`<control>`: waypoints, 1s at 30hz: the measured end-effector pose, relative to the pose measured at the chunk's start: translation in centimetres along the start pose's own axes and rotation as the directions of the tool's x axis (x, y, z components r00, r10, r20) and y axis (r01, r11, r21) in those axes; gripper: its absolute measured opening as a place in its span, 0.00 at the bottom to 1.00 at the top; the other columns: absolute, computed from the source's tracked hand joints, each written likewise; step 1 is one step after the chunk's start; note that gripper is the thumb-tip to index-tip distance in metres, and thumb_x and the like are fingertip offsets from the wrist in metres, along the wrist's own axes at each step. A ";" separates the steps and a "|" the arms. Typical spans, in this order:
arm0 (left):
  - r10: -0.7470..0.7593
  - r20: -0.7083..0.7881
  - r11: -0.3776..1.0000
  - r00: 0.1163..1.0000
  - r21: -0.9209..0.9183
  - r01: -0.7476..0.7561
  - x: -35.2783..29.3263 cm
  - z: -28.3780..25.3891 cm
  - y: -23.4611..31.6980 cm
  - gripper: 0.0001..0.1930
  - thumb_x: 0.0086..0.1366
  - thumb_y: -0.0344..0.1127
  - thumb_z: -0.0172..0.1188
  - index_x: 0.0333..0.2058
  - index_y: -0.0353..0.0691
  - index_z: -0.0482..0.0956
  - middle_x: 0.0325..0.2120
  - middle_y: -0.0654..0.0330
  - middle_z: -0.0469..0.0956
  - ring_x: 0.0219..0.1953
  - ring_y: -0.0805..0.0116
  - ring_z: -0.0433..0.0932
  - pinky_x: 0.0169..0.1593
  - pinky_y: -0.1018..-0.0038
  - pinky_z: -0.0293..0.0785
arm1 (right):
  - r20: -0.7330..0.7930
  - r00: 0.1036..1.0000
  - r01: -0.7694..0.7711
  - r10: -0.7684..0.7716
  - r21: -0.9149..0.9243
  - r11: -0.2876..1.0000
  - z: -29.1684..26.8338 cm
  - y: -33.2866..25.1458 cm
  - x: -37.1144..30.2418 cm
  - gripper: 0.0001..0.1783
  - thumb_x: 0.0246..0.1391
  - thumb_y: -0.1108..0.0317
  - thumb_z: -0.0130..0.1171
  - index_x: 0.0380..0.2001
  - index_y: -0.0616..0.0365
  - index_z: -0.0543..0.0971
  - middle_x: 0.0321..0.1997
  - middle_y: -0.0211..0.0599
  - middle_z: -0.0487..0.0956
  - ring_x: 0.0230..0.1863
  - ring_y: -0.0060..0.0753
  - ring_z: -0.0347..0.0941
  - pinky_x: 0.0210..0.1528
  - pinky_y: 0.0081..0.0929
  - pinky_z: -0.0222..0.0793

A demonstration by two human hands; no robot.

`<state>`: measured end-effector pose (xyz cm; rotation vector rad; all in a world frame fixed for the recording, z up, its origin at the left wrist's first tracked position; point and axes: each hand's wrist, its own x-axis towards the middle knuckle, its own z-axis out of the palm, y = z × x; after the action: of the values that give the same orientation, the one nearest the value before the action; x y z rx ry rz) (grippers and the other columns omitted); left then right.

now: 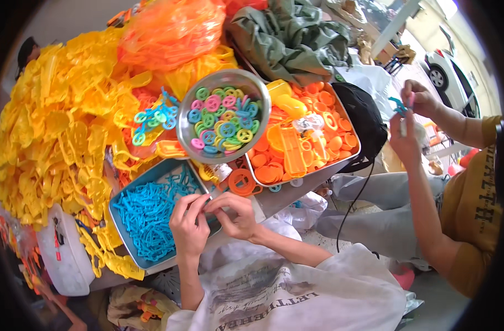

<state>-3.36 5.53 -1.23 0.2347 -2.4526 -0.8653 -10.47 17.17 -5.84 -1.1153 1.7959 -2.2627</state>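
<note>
My left hand (190,223) and my right hand (235,214) meet fingertip to fingertip over the right edge of a tray (115,220) of thin blue plastic pieces (147,218). Both hands are closed in a pinch; whatever lies between the fingers is too small and hidden to make out. Just beyond them stands a round metal bowl (263,91), holding small plastic wheels (227,129) in pink, green, blue and yellow. Right of the bowl, a white-rimmed tray (358,144) holds orange plastic parts (293,151). An orange ring-shaped part (241,181) lies close to my right hand.
A large heap of yellow plastic parts (59,127) covers the left side. Blue pieces with wheels (155,118) lie left of the bowl. A translucent bin (70,259) sits at the lower left. At right, another person's hands (409,118) hold a small blue and pink piece.
</note>
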 end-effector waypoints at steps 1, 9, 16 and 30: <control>-0.009 -0.007 1.000 1.000 0.017 0.010 -0.1 -0.1 0.0 0.19 0.48 0.16 0.58 0.39 0.40 0.82 0.34 0.59 0.76 0.35 0.58 0.77 0.39 0.66 0.74 | 0.005 1.000 0.018 -0.017 -0.014 1.000 0.0 -0.1 0.0 0.12 0.41 0.88 0.53 0.31 0.66 0.80 0.34 0.42 0.81 0.36 0.36 0.78 0.39 0.27 0.74; 0.105 0.039 0.977 0.994 0.185 -0.110 -0.5 0.8 0.6 0.17 0.49 0.18 0.57 0.40 0.37 0.80 0.36 0.57 0.75 0.37 0.54 0.76 0.39 0.64 0.73 | -0.027 0.999 0.020 -0.019 0.027 0.999 -0.4 -0.3 0.0 0.12 0.41 0.87 0.54 0.32 0.65 0.77 0.31 0.42 0.78 0.33 0.40 0.76 0.36 0.31 0.71; 0.084 0.031 0.991 0.996 0.099 -0.087 -1.1 2.9 3.1 0.16 0.52 0.20 0.57 0.41 0.36 0.79 0.37 0.55 0.75 0.38 0.53 0.77 0.39 0.62 0.74 | -0.120 0.991 0.061 -0.064 -0.030 0.998 -1.5 -0.7 -1.7 0.10 0.42 0.85 0.55 0.31 0.64 0.76 0.32 0.43 0.76 0.33 0.41 0.74 0.35 0.30 0.70; -0.006 0.021 0.990 1.000 0.140 0.003 -1.2 3.4 3.3 0.13 0.56 0.21 0.55 0.41 0.35 0.79 0.37 0.53 0.76 0.39 0.52 0.77 0.41 0.62 0.74 | -0.090 0.995 -0.040 0.045 0.055 0.998 -1.9 -0.6 -1.8 0.08 0.46 0.83 0.54 0.32 0.64 0.75 0.32 0.41 0.76 0.35 0.40 0.74 0.37 0.30 0.69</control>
<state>-4.08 10.31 -1.97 0.2827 -2.5363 -0.7012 -10.01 19.77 -6.33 -0.9711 1.7614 -2.3575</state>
